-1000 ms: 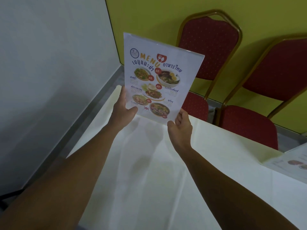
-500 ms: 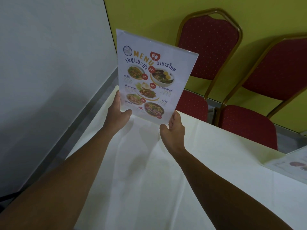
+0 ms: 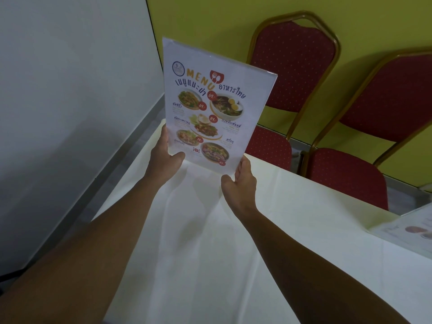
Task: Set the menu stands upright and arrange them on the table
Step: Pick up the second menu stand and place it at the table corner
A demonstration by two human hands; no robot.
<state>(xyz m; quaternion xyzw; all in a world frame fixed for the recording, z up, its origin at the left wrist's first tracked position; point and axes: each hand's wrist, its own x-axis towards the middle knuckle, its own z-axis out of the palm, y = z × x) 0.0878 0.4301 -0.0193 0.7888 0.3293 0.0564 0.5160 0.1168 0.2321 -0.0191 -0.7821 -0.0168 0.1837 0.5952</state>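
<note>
Clear acrylic encloses the menu stand (image 3: 210,108), which is held upright and slightly tilted in the air above the far end of the counter (image 3: 210,242), its printed face with food photographs turned toward the camera. Its lower left edge is pinched by the left hand (image 3: 164,157), thumb on the front and fingers hidden behind the sheet; its lower right corner is gripped by the right hand (image 3: 239,183), fingers curled around the edge. The bottom edge of the stand is seen apart from the counter, which is covered by a white cloth (image 3: 187,277) marked by fold creases. A second menu stand (image 3: 411,230) is seen lying flat at the right edge of the counter, partly cut off by the frame. Two red upholstered chairs with gold frames (image 3: 294,66) (image 3: 383,108) are placed just beyond the counter against a yellow-green wall (image 3: 210,17). A grey wall (image 3: 70,78) is seen to the left.
</note>
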